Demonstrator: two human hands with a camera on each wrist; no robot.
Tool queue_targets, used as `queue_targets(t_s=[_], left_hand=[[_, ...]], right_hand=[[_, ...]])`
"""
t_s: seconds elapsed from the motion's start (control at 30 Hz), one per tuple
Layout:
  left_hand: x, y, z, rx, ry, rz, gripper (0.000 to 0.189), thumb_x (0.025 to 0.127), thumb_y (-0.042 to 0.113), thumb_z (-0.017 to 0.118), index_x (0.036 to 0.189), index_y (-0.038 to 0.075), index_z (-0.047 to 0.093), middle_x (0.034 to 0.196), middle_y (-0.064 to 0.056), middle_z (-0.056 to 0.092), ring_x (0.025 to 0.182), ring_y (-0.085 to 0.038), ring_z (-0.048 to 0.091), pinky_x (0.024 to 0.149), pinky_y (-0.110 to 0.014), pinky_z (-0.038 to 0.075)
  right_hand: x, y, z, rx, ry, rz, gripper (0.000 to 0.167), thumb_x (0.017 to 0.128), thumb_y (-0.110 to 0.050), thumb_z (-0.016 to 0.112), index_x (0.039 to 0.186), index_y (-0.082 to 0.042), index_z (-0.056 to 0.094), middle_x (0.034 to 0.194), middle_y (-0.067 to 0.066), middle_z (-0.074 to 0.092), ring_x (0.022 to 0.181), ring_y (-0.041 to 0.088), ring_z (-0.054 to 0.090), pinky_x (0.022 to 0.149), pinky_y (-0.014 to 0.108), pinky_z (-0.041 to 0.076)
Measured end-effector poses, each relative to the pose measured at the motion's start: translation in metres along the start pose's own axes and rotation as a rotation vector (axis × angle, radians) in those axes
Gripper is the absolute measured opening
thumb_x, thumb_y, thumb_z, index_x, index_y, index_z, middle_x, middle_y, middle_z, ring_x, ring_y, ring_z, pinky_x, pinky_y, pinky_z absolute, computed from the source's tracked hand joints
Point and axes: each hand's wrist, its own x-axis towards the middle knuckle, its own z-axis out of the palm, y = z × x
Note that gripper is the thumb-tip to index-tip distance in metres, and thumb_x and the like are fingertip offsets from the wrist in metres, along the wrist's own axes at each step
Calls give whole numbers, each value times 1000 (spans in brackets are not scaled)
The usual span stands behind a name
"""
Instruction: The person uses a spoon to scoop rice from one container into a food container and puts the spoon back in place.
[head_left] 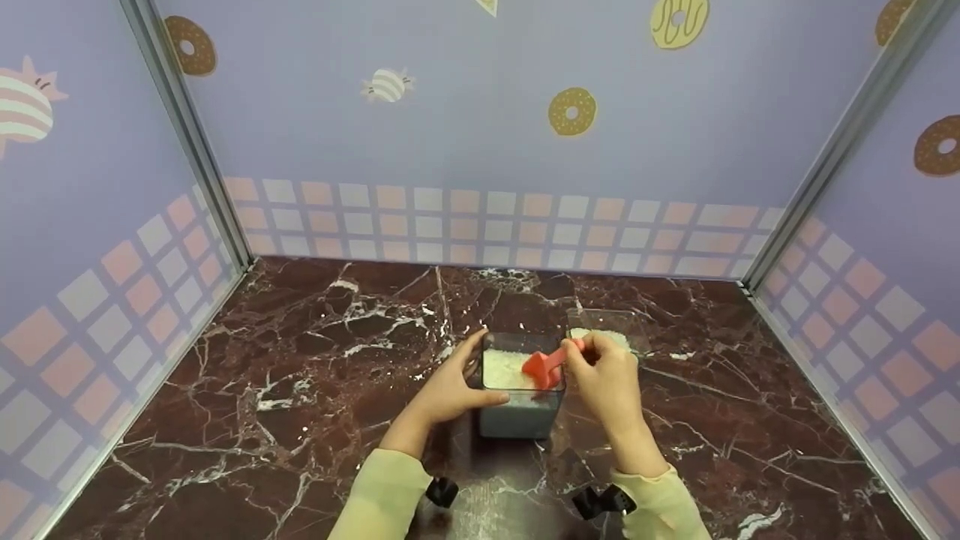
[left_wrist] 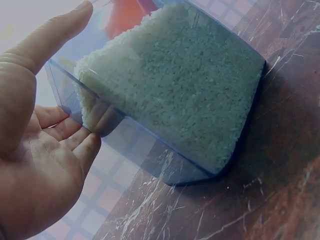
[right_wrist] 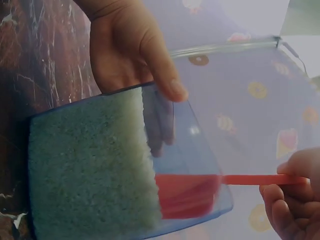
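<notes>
A clear, bluish container (head_left: 517,420) filled with white rice (left_wrist: 175,85) stands on the table in front of me. My left hand (head_left: 450,390) holds its left side, the thumb along the near rim and the fingers against the side wall. My right hand (head_left: 609,379) pinches the handle of a red scoop (head_left: 541,369) between thumb and fingers, at the container's right rim. In the right wrist view the scoop's head (right_wrist: 187,197) is inside the container, its tip sunk at the rice surface.
Behind my right hand lies a shallow clear tray (head_left: 634,321) with some rice in it, partly hidden by the hand. Patterned panels (head_left: 450,135) enclose the marbled table (head_left: 300,420) at the back and both sides. Small white specks lie left of the container.
</notes>
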Motion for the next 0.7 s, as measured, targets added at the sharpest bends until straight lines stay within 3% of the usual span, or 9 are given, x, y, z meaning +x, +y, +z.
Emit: queue_targets(t_s=[0.17,0.33,0.7], left_hand=[[1,0,0,-7,-8,-4,111,77,21,91,163,7,24,167,-23,27,151,-45,35,127,-48,30],[1,0,0,-25,-15,0,110,77,19,90,163,6,23,167,-23,27,152,-46,34,127,-48,31],[0,-1,0,-8,-14,3,113,76,22,91,163,5,22,168,-23,27,152,-43,34,127,-46,30]], right_hand=[[6,12,1,122,-16,175,24,92,-9,74,70,-4,66,64,8,67,54,1,52,48,13,38],[10,23,5,247,-40,322,21,93,-6,70,74,-1,67,64,8,69,54,6,62,45,15,45],[10,33,13,381,-64,478,20,97,-9,67,82,4,70,61,-2,67,55,7,62,47,17,46]])
